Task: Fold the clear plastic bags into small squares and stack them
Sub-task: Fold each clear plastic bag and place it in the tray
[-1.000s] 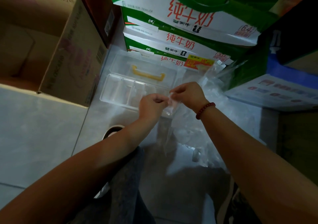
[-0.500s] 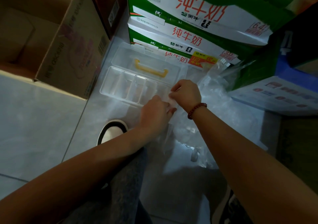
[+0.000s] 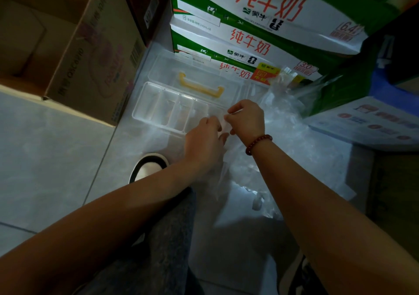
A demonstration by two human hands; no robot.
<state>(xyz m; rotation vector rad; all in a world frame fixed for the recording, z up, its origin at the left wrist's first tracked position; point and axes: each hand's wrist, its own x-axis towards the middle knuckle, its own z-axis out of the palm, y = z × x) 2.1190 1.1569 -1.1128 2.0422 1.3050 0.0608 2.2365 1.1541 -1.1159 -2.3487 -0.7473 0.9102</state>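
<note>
Hands meet at centre frame: the left hand and right hand both pinch a small folded clear plastic bag; its long axis cannot be told. Just behind lies a clear compartment tray with a yellow handle. Loose clear bags pile at right, below stacked milk cartons. A cardboard box stands upper left.

The floor is of pale grey tiles, and the light is dim. A brown cardboard box stands at the left. Green-and-white milk cartons are stacked at the back. A blue-edged box lies at the right.
</note>
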